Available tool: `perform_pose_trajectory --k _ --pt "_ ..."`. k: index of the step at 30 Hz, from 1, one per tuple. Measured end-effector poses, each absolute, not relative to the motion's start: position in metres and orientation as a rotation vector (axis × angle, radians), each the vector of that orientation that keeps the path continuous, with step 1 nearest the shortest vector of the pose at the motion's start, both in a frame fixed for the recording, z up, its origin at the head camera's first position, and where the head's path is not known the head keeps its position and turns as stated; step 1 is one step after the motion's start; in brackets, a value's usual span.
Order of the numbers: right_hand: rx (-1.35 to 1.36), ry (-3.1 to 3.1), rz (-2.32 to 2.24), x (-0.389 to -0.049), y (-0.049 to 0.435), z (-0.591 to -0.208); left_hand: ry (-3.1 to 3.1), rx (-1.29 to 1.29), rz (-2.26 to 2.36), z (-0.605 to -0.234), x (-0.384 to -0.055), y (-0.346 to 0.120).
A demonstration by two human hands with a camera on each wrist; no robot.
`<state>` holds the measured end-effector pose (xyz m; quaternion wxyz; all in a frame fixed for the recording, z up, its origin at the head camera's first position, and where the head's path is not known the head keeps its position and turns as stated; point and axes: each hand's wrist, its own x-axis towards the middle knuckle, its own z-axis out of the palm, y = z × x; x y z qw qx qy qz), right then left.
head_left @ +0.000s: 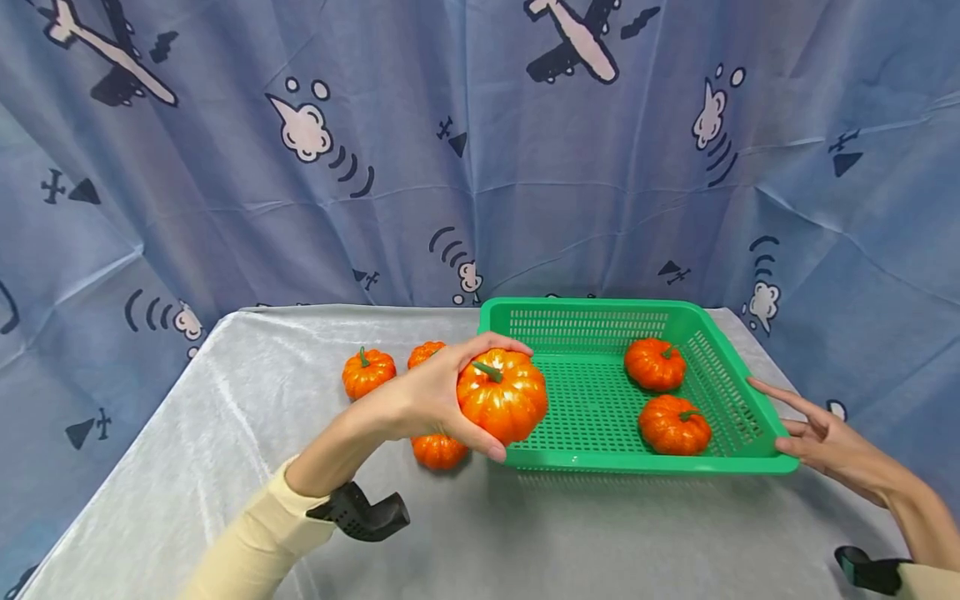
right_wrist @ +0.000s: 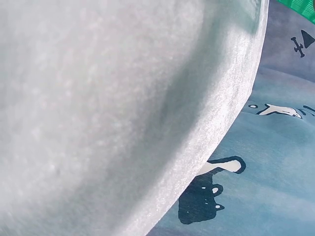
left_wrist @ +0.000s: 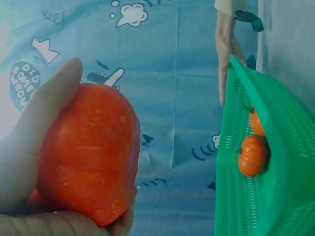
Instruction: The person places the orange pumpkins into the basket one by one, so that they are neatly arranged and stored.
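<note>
My left hand (head_left: 442, 392) grips an orange toy pumpkin (head_left: 504, 400) with a green stem, thumb on one side and fingers on the other. It holds the pumpkin above the left end of a green plastic basket (head_left: 600, 461). In the left wrist view the same pumpkin (left_wrist: 93, 152) fills the hand. Two more pumpkins, one farther back (head_left: 655, 364) and one nearer (head_left: 675, 425), lie in the basket's right half. Against the basket's right end rests my right hand (head_left: 832, 442), its fingers extended along the outside. The right wrist view does not show this hand.
Left of the basket, several pumpkins sit on the table (head_left: 247, 417): one at the left (head_left: 367, 372), one partly behind my left hand (head_left: 425, 353), one in front of it (head_left: 439, 452). A blue patterned curtain (head_left: 405, 167) hangs behind the table.
</note>
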<state>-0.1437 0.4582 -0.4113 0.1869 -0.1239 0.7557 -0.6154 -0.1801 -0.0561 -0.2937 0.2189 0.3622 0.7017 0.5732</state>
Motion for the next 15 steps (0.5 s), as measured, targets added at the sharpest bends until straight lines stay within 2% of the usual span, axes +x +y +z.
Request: perform_pose_trajectory --k 15 --pt "-0.422 2.053 -1.792 -0.147 0.461 -0.417 2.003 0.93 1.731 -0.279 -0.219 -0.019"
